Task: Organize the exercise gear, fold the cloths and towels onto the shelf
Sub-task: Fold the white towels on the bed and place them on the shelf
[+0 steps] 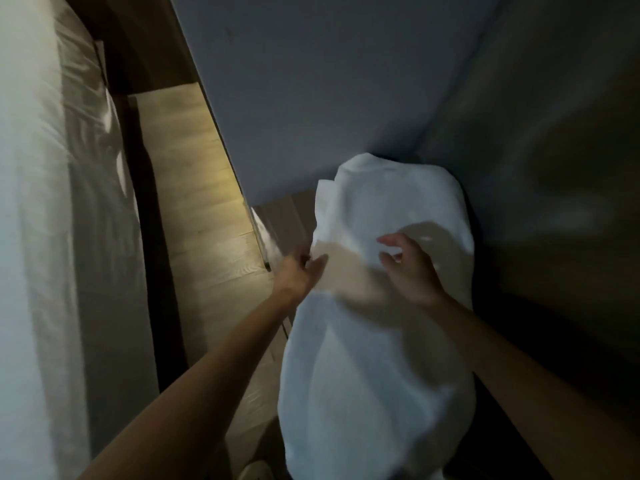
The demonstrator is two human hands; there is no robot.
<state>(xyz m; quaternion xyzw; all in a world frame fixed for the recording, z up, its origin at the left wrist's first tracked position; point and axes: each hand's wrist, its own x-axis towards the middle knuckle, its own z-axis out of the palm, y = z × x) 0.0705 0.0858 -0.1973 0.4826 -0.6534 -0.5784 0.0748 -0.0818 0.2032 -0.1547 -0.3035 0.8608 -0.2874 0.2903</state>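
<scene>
A large white towel [377, 358] lies spread lengthwise over a dark surface in front of me, reaching from near the wall down to the bottom of the view. My left hand [299, 271] pinches the towel's left edge about halfway along. Over the middle of the towel hovers my right hand [408, 268], fingers curled and apart, holding nothing. The image is dim and blurred, so the surface under the towel is hidden.
A grey-blue wall [329, 81] rises behind the towel. Wooden floor [194, 202] runs along the left, lit by a warm strip. A bed with white bedding [41, 202] fills the far left. A dark panel [554, 150] stands at the right.
</scene>
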